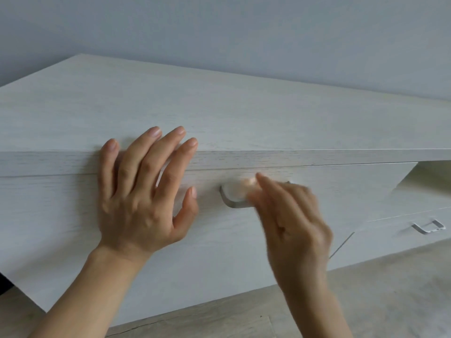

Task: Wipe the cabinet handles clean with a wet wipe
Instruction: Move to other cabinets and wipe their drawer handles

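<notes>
Wiping the handle [233,205] with the wet wipe [234,190] pinched in the blurred right grip [292,215].
Left grip [139,191], released flat on the cabinet [61,215] beside it, steadies; better rub under the bar also.

The cabinet [219,106] stands against the wall [244,32], with the floor [390,301] before and below it. Under the front edge of its top lies a drawer front [61,228], and the handle [228,201] sits near its middle. The left grip [139,198] lies flat just left of the handle, fingertips reaching over the edge onto the top. The right grip [292,223] is at the handle's right end, holding the wet wipe [238,189] against it. Far right and lower, well apart, is a second handle [428,226].
</notes>
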